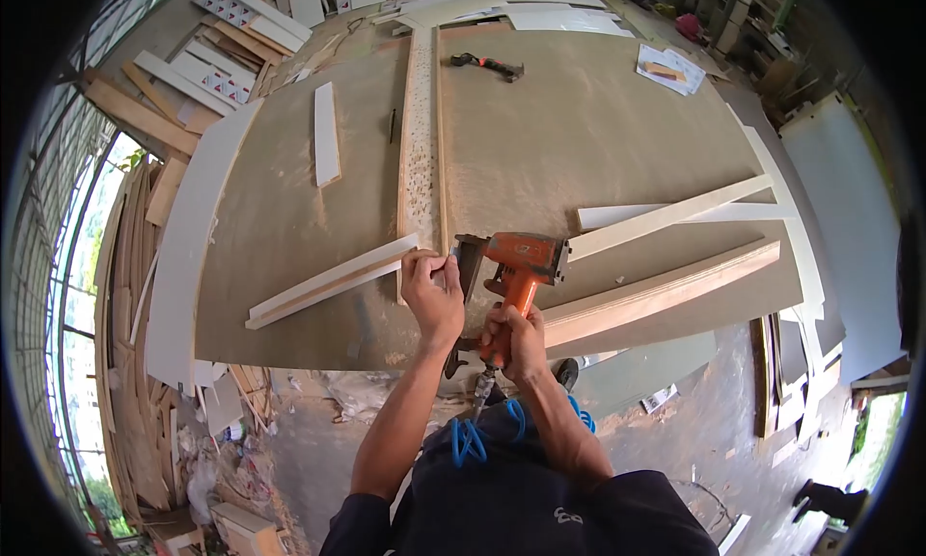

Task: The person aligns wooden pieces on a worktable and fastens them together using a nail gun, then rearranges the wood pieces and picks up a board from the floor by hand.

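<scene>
My right hand (514, 339) grips the handle of an orange nail gun (526, 252), whose dark nose and magazine point left toward my left hand. A coiled blue air hose (470, 442) hangs from the base of its handle. My left hand (434, 294) is closed, fingers and thumb pinching at the near end of a thin wooden strip (443, 141). That strip runs along the right edge of a long speckled board (421, 151). Touching or very close to the same hand is the end of a white-and-wood strip (333, 284) lying diagonally.
The large brown worktable (598, 122) carries a hammer (488, 67), a short white strip (327, 136), and papers (670, 69) at the far right. Pale wooden lengths (666, 218) and a thicker wooden piece (666, 291) lie right of the nail gun. Scrap wood (135, 296) leans at left.
</scene>
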### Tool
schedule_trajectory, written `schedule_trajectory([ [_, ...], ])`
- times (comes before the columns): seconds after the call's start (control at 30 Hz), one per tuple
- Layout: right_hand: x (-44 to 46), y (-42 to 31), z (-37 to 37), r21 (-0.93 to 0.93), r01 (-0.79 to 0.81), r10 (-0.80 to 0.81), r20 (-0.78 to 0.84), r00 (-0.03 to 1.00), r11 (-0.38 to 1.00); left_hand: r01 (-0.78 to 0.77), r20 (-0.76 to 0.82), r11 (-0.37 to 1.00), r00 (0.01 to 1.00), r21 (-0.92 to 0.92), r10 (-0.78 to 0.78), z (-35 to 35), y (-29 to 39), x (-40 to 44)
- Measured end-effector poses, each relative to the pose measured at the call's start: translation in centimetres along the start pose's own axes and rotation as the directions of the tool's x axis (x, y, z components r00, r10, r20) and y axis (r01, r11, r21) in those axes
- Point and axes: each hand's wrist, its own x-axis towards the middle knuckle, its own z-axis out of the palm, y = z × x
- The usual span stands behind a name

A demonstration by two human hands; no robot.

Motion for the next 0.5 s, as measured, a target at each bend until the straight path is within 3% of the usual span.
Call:
schedule_trajectory([
  [0.03, -0.1, 0.0, 0.0, 0.008, 0.002, -0.002, -0.006, 1.000, 1.000, -0.004, 0.009, 1.000, 1.000, 0.001, 0.004, 0.0, 0.3, -0.1],
  [0.1, 0.0, -0.1, 0.0, -0.006, 0.015, -0.015, -0.006, 1.000, 1.000, -0.229, 0.044, 0.966, 0.973, 0.116, 0.225, 0.0, 0.8, -0.1],
  [0.23, -0.2, -0.3, 0.2, -0.039, 0.005, -0.005, 0.020, 1.000, 0.999, -0.330, 0.097, 0.928, 0.943, 0.171, 0.318, 0.5, 0.4, -0.4],
  [0.33, 0.0, -0.2, 0.0, -0.039, 0.006, -0.005, 0.027, 1.000, 0.999, -0.224, 0.194, 0.963, 0.962, 0.152, 0.193, 0.5, 0.3, -1.0],
  [0.37, 0.1, 0.0, -0.2, -0.051, -0.004, 0.004, 0.004, 1.000, 0.999, -0.225, 0.193, 0.962, 0.962, 0.153, 0.194, 0.3, 0.4, -1.3],
  [0.43, 0.0, -0.2, 0.1, -0.059, -0.013, 0.012, -0.017, 1.000, 0.998, -0.314, 0.363, 0.912, 0.908, 0.264, 0.208, -0.5, 0.5, -1.6],
  [0.5, -0.2, -0.5, 0.6, -0.058, -0.001, 0.000, -0.011, 1.000, 0.998, -0.285, 0.423, 0.922, 0.893, 0.263, 0.155, -1.0, 1.0, -1.2],
])
